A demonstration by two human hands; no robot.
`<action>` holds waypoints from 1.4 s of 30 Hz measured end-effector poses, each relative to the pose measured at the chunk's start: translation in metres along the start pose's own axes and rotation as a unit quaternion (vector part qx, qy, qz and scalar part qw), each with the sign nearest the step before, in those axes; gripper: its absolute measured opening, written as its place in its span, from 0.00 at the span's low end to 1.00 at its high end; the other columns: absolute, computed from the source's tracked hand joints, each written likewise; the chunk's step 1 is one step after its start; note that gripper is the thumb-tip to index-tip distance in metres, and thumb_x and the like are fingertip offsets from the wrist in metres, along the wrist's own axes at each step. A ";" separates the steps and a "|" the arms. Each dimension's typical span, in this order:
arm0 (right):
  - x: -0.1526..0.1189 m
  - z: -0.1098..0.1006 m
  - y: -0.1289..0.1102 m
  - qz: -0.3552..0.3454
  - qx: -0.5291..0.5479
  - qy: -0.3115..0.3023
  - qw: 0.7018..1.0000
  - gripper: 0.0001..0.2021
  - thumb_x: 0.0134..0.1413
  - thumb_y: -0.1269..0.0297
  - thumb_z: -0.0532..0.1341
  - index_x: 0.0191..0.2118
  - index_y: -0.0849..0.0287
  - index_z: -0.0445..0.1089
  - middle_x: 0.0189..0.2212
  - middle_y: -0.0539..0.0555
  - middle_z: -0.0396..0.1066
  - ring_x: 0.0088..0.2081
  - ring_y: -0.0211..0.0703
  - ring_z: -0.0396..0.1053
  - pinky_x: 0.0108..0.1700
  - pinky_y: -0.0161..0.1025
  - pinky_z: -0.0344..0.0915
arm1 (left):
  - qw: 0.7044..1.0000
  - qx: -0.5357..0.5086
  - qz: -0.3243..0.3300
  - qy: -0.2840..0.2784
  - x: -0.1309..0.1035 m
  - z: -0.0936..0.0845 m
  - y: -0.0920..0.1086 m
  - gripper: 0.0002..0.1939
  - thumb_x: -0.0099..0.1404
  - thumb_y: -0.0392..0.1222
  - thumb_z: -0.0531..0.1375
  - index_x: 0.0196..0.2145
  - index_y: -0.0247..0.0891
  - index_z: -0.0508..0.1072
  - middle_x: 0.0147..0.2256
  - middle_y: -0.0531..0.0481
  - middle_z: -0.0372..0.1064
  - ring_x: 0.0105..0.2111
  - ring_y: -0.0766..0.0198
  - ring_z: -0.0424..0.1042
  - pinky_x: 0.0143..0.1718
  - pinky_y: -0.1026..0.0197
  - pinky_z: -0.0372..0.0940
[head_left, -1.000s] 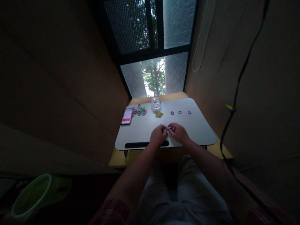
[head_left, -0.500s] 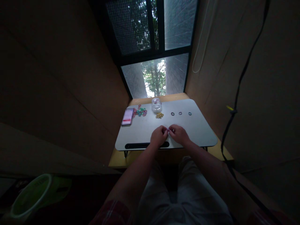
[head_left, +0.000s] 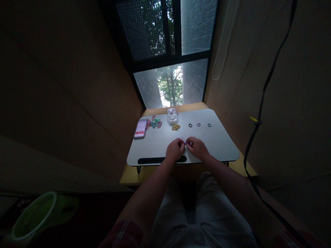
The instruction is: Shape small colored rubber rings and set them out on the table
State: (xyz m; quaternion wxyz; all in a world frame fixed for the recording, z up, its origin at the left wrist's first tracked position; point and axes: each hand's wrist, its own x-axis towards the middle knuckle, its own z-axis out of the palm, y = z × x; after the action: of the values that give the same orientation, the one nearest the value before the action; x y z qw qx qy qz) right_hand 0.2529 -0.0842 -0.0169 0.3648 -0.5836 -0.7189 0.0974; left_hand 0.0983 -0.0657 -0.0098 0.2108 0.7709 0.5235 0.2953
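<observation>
Over the front middle of a white lap table (head_left: 155, 144), my left hand (head_left: 176, 150) and my right hand (head_left: 197, 148) meet with fingertips pinched on a small purple piece (head_left: 185, 143). Its exact shape is too small to tell. Beyond them lies a small pile of yellow rings (head_left: 176, 127), just in front of a clear jar (head_left: 172, 116). Three separate dark or coloured rings sit in a row at the back right: one dark (head_left: 190, 125), one greyish purple (head_left: 199, 125), one teal (head_left: 209, 125).
Red, pink and green rings (head_left: 156, 123) are heaped at the back left beside a phone-like device (head_left: 140, 128). A black slot (head_left: 151, 161) runs along the front edge. A dark cable (head_left: 266, 86) hangs at the right; a green basket (head_left: 34, 215) stands at lower left.
</observation>
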 end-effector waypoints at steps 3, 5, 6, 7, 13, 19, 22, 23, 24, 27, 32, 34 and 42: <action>0.000 0.000 -0.001 -0.002 -0.008 0.002 1.000 0.04 0.53 0.67 0.56 0.29 0.57 0.67 0.25 0.49 0.67 0.27 0.38 0.62 0.32 0.34 0.55 | 1.000 -0.001 -0.002 0.000 0.000 -0.002 0.002 0.07 0.63 0.44 0.56 0.34 0.40 0.70 0.30 0.52 0.71 0.30 0.66 0.67 0.33 0.63 0.59; 0.000 -0.001 -0.001 -0.003 -0.008 -0.001 1.000 0.05 0.53 0.66 0.56 0.29 0.57 0.67 0.25 0.49 0.67 0.28 0.38 0.62 0.32 0.34 0.55 | 1.000 -0.005 -0.006 -0.003 0.000 -0.003 0.003 0.07 0.63 0.44 0.56 0.34 0.40 0.70 0.30 0.51 0.71 0.30 0.66 0.68 0.33 0.63 0.60; 0.000 -0.001 -0.001 -0.003 -0.007 -0.001 1.000 0.05 0.53 0.67 0.56 0.29 0.56 0.67 0.25 0.49 0.67 0.28 0.38 0.62 0.32 0.34 0.55 | 1.000 -0.008 -0.010 -0.004 0.000 -0.003 0.003 0.07 0.63 0.44 0.55 0.34 0.40 0.71 0.30 0.51 0.71 0.30 0.66 0.68 0.34 0.63 0.60; 0.000 -0.001 -0.001 -0.002 -0.007 -0.002 1.000 0.05 0.53 0.67 0.56 0.29 0.56 0.67 0.25 0.50 0.67 0.28 0.38 0.62 0.32 0.34 0.55 | 1.000 -0.011 -0.014 -0.006 0.000 -0.003 0.003 0.07 0.63 0.44 0.55 0.34 0.40 0.71 0.30 0.51 0.71 0.30 0.66 0.68 0.34 0.63 0.60; 0.000 -0.001 -0.001 -0.008 -0.010 -0.004 1.000 0.05 0.54 0.67 0.55 0.30 0.56 0.68 0.26 0.50 0.68 0.28 0.39 0.63 0.33 0.34 0.55 | 0.999 -0.033 -0.014 0.002 0.002 -0.002 0.001 0.08 0.64 0.45 0.55 0.33 0.40 0.70 0.30 0.52 0.71 0.30 0.66 0.67 0.33 0.63 0.59; -0.001 -0.001 -0.001 0.000 -0.011 0.005 1.000 0.05 0.54 0.66 0.56 0.30 0.57 0.68 0.25 0.49 0.68 0.27 0.38 0.62 0.31 0.34 0.55 | 0.998 -0.051 -0.014 0.014 0.002 0.000 -0.003 0.08 0.63 0.45 0.55 0.32 0.40 0.69 0.28 0.53 0.70 0.28 0.67 0.67 0.31 0.64 0.58; -0.002 0.000 -0.002 0.010 -0.001 0.004 1.000 0.04 0.53 0.65 0.57 0.32 0.57 0.69 0.25 0.49 0.69 0.26 0.37 0.62 0.31 0.34 0.55 | 0.998 -0.052 -0.019 0.012 0.002 0.000 -0.003 0.08 0.63 0.45 0.55 0.34 0.40 0.69 0.29 0.53 0.71 0.29 0.67 0.67 0.32 0.64 0.58; -0.002 -0.001 -0.002 0.010 0.004 0.002 1.000 0.05 0.54 0.64 0.57 0.34 0.56 0.69 0.25 0.48 0.69 0.25 0.37 0.63 0.31 0.33 0.56 | 0.998 -0.050 -0.021 0.010 0.001 0.000 -0.003 0.07 0.63 0.45 0.55 0.34 0.40 0.69 0.29 0.53 0.71 0.29 0.67 0.68 0.32 0.64 0.59; -0.001 -0.001 -0.002 0.009 0.008 -0.001 1.000 0.06 0.54 0.63 0.58 0.34 0.56 0.70 0.26 0.49 0.70 0.25 0.36 0.63 0.31 0.33 0.56 | 0.999 -0.047 -0.022 0.008 0.001 0.000 -0.003 0.07 0.63 0.44 0.55 0.34 0.40 0.69 0.29 0.53 0.71 0.29 0.67 0.68 0.32 0.64 0.59; -0.001 -0.001 -0.001 -0.004 0.018 -0.011 1.000 0.06 0.55 0.63 0.58 0.36 0.56 0.71 0.28 0.50 0.71 0.26 0.36 0.64 0.33 0.34 0.58 | 0.999 -0.038 -0.022 0.009 0.001 0.000 -0.002 0.06 0.63 0.43 0.56 0.34 0.40 0.69 0.28 0.53 0.71 0.28 0.67 0.67 0.31 0.64 0.58; 0.000 0.001 0.003 -0.011 0.022 -0.007 1.000 0.06 0.55 0.64 0.58 0.34 0.57 0.72 0.29 0.51 0.72 0.29 0.37 0.65 0.34 0.34 0.58 | 0.999 -0.032 -0.024 0.004 0.001 0.000 -0.002 0.07 0.63 0.45 0.56 0.35 0.40 0.70 0.28 0.53 0.71 0.28 0.67 0.67 0.31 0.64 0.58; 0.000 0.002 0.004 -0.010 0.023 -0.003 1.000 0.06 0.55 0.64 0.58 0.32 0.57 0.72 0.28 0.51 0.71 0.29 0.38 0.65 0.34 0.34 0.57 | 0.999 -0.029 -0.026 0.000 0.002 0.000 -0.002 0.08 0.63 0.45 0.56 0.35 0.40 0.70 0.28 0.53 0.71 0.28 0.68 0.67 0.31 0.64 0.58; 0.000 0.002 0.004 -0.003 0.016 -0.005 1.000 0.07 0.55 0.65 0.56 0.31 0.57 0.71 0.27 0.51 0.70 0.29 0.38 0.63 0.34 0.35 0.56 | 1.000 -0.026 -0.016 0.002 0.001 -0.001 -0.002 0.08 0.63 0.45 0.56 0.35 0.40 0.71 0.29 0.53 0.71 0.28 0.67 0.68 0.31 0.64 0.59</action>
State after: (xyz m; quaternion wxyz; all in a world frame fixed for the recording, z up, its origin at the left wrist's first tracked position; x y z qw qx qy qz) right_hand 0.2546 -0.0827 -0.0207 0.3709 -0.5750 -0.7208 0.1108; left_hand 0.0970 -0.0641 -0.0102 0.2346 0.7561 0.5286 0.3063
